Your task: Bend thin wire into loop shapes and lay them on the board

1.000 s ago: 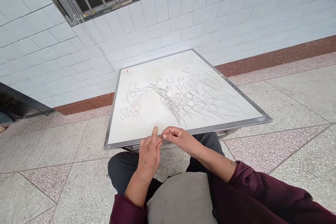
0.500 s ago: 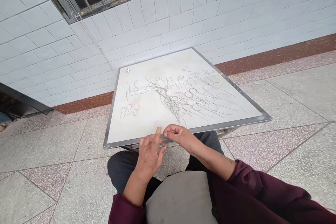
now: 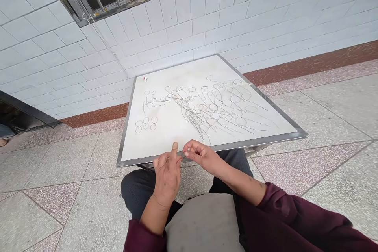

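In the head view my left hand (image 3: 166, 173) is at the near edge of the table, its index finger raised with a tan wrap on the tip. The thumb and other fingers are bent together. Just to its right, my right hand (image 3: 202, 156) pinches a thin wire (image 3: 180, 150) between thumb and fingertips. This wire runs toward the left hand and shows only faintly; its hold there is mostly hidden by the fingers. Beyond the hands, many thin wires with looped ends lie in a tangled spread (image 3: 193, 116) on the white tabletop (image 3: 165, 141).
Several double-loop wire pieces (image 3: 146, 123) lie in a group at the left of the tabletop. A small red-and-white object (image 3: 145, 79) sits at the far left corner. A metal rim (image 3: 265, 140) edges the table, and a tiled wall (image 3: 177, 39) stands behind it.
My left thumb has closed in toward the other fingers, and the left hand has shifted slightly left. My right hand keeps its pinch nearly in place. The view has moved a little.
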Demonstrator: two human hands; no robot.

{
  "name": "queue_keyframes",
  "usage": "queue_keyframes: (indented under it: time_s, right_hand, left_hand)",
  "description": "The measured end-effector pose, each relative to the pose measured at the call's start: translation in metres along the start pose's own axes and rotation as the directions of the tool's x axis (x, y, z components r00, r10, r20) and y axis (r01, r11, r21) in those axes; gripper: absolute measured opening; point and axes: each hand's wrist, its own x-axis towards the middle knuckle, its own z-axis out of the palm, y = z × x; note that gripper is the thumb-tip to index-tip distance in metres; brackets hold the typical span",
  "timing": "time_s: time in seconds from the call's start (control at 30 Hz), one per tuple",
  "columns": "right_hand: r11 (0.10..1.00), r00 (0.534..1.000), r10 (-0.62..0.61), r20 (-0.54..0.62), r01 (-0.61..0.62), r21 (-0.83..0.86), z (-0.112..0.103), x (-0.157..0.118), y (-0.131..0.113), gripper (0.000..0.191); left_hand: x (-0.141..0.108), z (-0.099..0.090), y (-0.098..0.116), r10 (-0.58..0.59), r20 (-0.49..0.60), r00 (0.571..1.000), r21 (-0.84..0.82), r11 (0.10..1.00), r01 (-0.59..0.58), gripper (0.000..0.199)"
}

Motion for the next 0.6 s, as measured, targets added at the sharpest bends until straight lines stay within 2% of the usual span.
queue_keyframes:
  time_s: [0.13, 0.33, 0.43, 0.53, 0.6]
  right_hand:
    - [1.0, 1.0, -0.006, -0.01, 0.005, -0.014, 0.0, -0.003, 0.002, 0.026]
    - [0.996, 1.0, 0.0, -0.024, -0.002, -0.089, -0.009, -0.006, -0.003, 0.025]
    - [0.967, 0.999, -0.023, 0.028, 0.029, -0.252, -0.011, -0.006, -0.009, 0.021]
    - [0.897, 0.997, -0.059, 0.055, 0.077, -0.435, -0.007, -0.004, -0.014, 0.018]
    - [0.866, 0.992, -0.095, 0.077, 0.121, -0.485, -0.004, -0.002, -0.014, 0.016]
  left_hand:
    - [0.0, -0.001, -0.002, 0.045, 0.015, 0.999, 0.099, 0.994, -0.047, 0.067]
    - [-0.002, 0.0, -0.009, 0.05, 0.044, 0.998, 0.016, 0.999, -0.051, 0.069]
    - [-0.001, -0.001, -0.011, 0.103, 0.047, 0.994, -0.021, 0.995, -0.102, 0.07]
    - [0.001, -0.004, -0.012, 0.141, 0.077, 0.987, -0.049, 0.989, -0.137, 0.072]
    - [0.002, -0.006, -0.011, 0.165, 0.121, 0.979, -0.068, 0.985, -0.158, 0.072]
